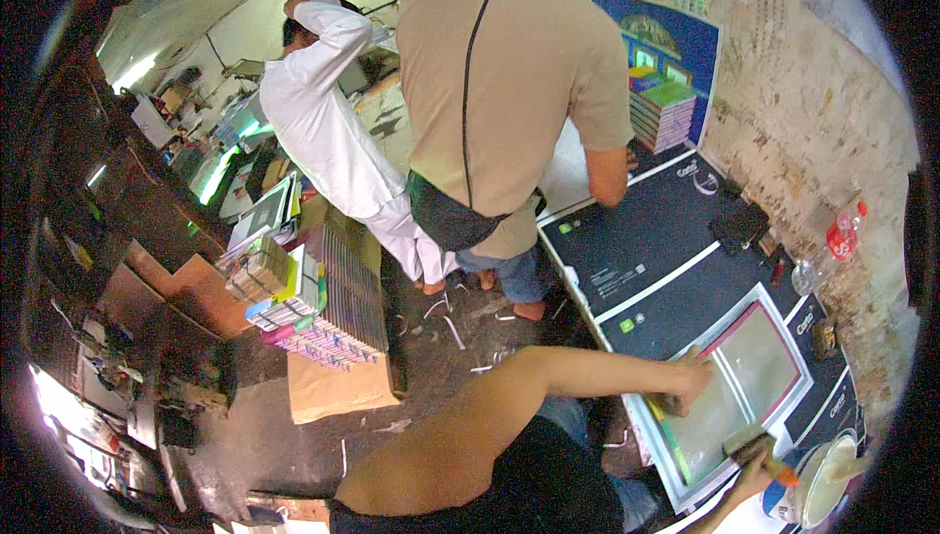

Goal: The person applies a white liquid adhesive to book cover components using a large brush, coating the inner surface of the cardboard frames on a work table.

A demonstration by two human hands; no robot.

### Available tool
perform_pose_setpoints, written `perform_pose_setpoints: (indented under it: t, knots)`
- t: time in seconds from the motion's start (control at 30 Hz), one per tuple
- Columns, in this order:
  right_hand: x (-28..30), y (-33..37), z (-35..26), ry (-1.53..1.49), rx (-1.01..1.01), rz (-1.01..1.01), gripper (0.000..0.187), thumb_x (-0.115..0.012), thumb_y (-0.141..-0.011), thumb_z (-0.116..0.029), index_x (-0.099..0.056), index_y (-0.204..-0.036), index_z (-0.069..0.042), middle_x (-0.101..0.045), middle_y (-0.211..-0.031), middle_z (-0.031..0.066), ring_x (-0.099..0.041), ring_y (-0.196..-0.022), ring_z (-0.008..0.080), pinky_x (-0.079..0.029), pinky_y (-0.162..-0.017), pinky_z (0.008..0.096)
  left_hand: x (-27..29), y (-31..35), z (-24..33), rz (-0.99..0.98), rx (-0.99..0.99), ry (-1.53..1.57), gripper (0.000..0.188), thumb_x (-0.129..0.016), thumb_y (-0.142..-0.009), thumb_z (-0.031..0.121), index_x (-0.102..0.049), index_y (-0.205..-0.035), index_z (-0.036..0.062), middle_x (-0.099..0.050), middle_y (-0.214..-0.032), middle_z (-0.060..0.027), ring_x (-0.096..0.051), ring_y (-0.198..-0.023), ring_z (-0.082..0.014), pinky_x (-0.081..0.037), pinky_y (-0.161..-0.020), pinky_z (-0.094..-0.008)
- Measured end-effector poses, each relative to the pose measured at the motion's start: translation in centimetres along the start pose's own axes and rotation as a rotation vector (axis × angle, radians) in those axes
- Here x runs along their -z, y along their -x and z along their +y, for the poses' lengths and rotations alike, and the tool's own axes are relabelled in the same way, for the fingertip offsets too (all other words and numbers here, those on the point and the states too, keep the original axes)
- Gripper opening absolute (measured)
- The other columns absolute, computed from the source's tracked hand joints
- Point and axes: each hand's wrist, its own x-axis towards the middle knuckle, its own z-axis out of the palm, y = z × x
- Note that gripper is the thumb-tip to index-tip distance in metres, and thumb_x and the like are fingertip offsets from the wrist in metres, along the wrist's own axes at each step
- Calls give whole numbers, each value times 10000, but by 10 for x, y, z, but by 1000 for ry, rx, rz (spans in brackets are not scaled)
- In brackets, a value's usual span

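Observation:
A book cover (729, 402) lies on the work table at right: two greyish boards with a pale strip between them and red and yellow-green edges. Under it shows a larger white-edged sheet. My left hand (693, 384) rests on the cover's left side, fingers spread against the surface, holding nothing that I can see. My right hand (752, 480), at the lower right, grips a flat brush (746, 441) with an orange-ended handle. Its bristles are over the near part of the cover; whether they touch is unclear. Beside that hand stands a bucket (825, 480) of pale paste, something pale leaning in it.
Black printed sheets (636, 250) cover the table. Plastic bottles (844, 232) stand along the stained wall. A stack of books (664, 113) sits at the far end. Two people stand ahead, one in a tan shirt (519, 74). Bundled books (333, 299) are piled at left; paper scraps litter the floor.

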Motion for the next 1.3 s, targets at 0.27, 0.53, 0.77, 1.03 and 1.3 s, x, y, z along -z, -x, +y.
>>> perform_pose_setpoints:
  t: [0.27, 0.53, 0.77, 1.03, 1.3]
  knots:
    - [118, 94, -131, -5, -234, 299, 449, -762, -796, -281, -618, -958, 113, -652, -939, 245, -631, -856, 280, -491, -773, 404, 53, -23, -10, 538, 371, 67, 397, -676, -688, 318, -698, -904, -15, -675, -877, -232, -666, -808, -358, -535, -762, -477]
    - [126, 95, -154, -109, -211, 321, 441, -740, -812, -280, -614, -972, 111, -652, -947, 237, -627, -888, 277, -449, -839, 401, 83, -43, -20, 33, 576, 405, 365, -653, -691, 178, -674, -990, -30, -666, -1017, -236, -660, -962, -365, -541, -806, -454]
    - [120, 89, -166, -165, -151, 287, 435, -721, -825, -279, -612, -984, 110, -653, -954, 231, -623, -915, 275, -412, -897, 398, 63, -45, -36, 208, 612, 346, 348, -665, -673, 149, -681, -973, -26, -660, -1006, -258, -660, -961, -355, -546, -799, -455]
    - [120, 84, -173, -234, -157, 305, 428, -700, -840, -278, -608, -998, 108, -653, -962, 223, -619, -947, 273, -370, -964, 395, 92, -41, -10, 14, 566, 372, 385, -690, -701, 172, -662, -1034, -21, -624, -1128, -246, -625, -1043, -365, -530, -857, -452]
    - [114, 69, -172, -1768, -365, 82, 422, -678, -855, -277, -605, -1013, 107, -653, -970, 215, -615, -978, 271, -328, -1030, 392, 78, -45, -31, 86, 701, 580, 347, -659, -693, 123, -664, -1003, -33, -652, -1071, -233, -649, -1009, -335, -544, -820, -427]
